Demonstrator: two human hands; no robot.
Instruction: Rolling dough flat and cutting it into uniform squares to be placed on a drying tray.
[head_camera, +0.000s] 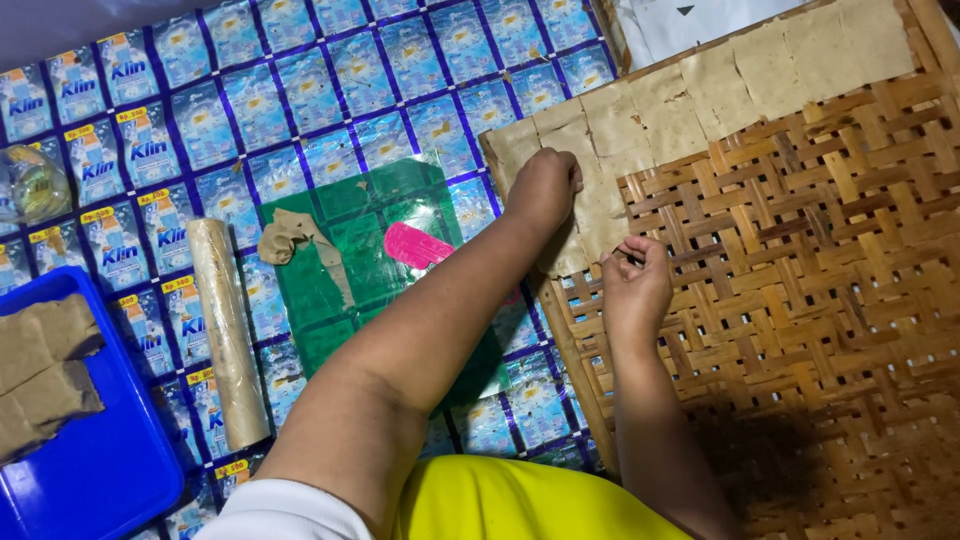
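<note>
woven bamboo tray (820, 300): thin dough squares (660, 110) laid edge to edge along its top-left edge. left hand (543, 188) closed in a fist, pressing a square flat near the corner. right hand (635, 290) pinched on the sheet's lower edge, likely aligning it.

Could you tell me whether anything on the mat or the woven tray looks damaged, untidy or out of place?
One thing stands out: a ragged scrap of dough lies torn and crumpled on the green sheet, unlike the neat squares laid along the woven tray. The left hand presses one square; nothing looks spilled.
</note>
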